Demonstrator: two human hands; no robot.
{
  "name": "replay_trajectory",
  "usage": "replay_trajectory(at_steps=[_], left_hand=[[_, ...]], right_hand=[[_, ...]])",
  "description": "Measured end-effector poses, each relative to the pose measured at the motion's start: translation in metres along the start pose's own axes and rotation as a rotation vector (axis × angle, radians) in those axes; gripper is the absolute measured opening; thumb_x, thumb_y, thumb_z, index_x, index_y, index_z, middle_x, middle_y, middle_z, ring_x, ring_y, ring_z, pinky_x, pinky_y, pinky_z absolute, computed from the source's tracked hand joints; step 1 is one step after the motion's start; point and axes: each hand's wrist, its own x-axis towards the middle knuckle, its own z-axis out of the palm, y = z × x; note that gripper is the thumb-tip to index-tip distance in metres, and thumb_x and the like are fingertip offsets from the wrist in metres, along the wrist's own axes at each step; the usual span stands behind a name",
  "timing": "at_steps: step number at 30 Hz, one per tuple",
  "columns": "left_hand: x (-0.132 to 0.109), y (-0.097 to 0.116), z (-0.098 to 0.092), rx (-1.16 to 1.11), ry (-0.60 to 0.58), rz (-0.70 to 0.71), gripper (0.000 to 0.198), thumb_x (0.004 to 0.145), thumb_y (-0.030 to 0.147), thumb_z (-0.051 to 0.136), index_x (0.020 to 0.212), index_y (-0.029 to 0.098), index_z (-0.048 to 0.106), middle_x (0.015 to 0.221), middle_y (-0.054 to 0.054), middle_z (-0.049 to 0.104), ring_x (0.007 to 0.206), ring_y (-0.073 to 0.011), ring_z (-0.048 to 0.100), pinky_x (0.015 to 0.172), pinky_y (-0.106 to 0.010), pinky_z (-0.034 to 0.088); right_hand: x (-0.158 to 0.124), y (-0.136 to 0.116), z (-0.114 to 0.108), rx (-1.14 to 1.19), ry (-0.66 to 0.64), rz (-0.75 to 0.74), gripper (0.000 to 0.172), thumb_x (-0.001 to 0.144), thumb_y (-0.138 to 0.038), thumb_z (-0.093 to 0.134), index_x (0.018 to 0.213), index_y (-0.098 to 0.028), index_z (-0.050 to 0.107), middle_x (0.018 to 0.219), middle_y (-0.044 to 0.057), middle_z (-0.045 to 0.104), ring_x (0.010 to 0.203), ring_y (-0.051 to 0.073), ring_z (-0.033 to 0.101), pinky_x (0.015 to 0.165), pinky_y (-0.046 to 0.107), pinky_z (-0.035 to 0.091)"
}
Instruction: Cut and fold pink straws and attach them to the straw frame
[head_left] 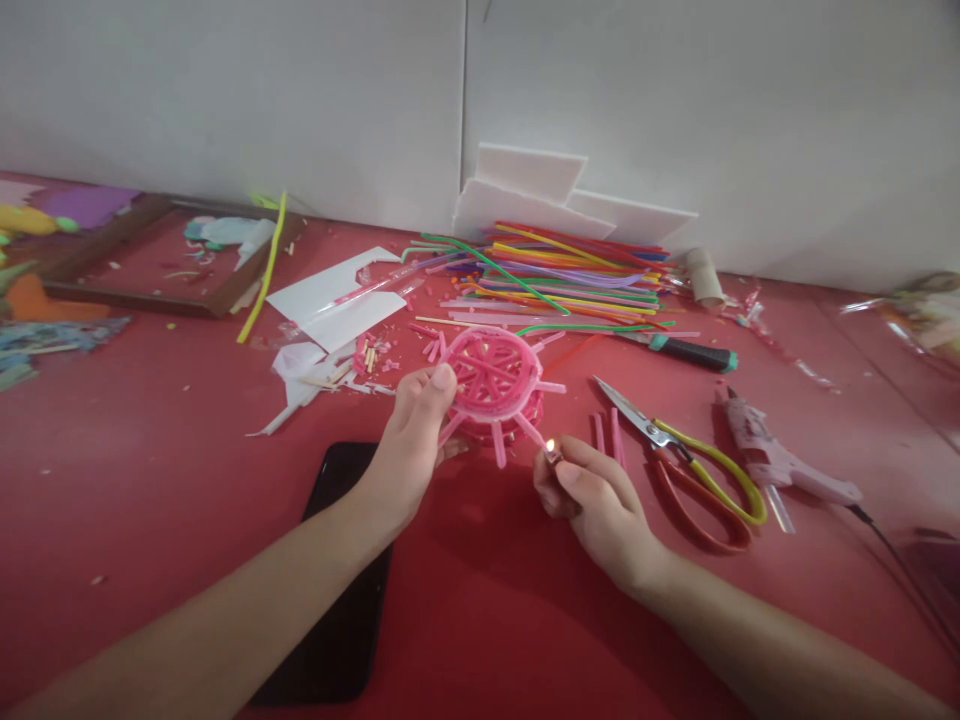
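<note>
My left hand (417,425) grips the left side of a pink wheel-shaped craft piece (495,372), thumb on top. The piece has a round spoked face, and short pink sticks stand out around its rim. In my right hand (600,500) is a lighter (553,456), mostly hidden by the fingers. Its small flame (550,445) burns at the tip of one pink stick at the lower right of the wheel. Two loose pink sticks (616,436) lie on the red table just beyond my right hand.
Scissors (667,450) and a pink glue gun (780,455) lie to the right, a black-handled cutter (694,353) behind them. Colourful pipe cleaners (577,270) are heaped at the back. A black phone (337,610) lies under my left forearm; a brown frame (135,300) stands far left.
</note>
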Motion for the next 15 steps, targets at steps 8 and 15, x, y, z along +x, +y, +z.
replay_trajectory(at_steps=[8,15], left_hand=[[0.000,0.000,0.001,0.060,0.059,0.007,0.049,0.078,0.063,0.067,0.106,0.023,0.063,0.089,-0.004,0.072,0.086,-0.0241,0.070,0.068,-0.033,0.056],[-0.010,0.007,0.006,0.167,-0.011,0.001,0.054,0.074,0.063,0.070,0.106,0.024,0.052,0.089,-0.002,0.067,0.079,-0.0209,0.067,0.071,-0.035,0.054]], right_hand=[[-0.002,0.005,0.000,0.235,0.079,-0.066,0.037,0.086,-0.055,0.057,0.077,-0.019,0.058,0.062,-0.004,0.043,0.054,0.010,0.033,0.050,0.025,0.028],[0.010,-0.011,-0.004,0.379,0.352,-0.052,0.021,0.081,-0.035,0.070,0.077,-0.023,0.053,0.055,-0.008,0.040,0.047,0.009,0.034,0.043,0.020,0.031]])
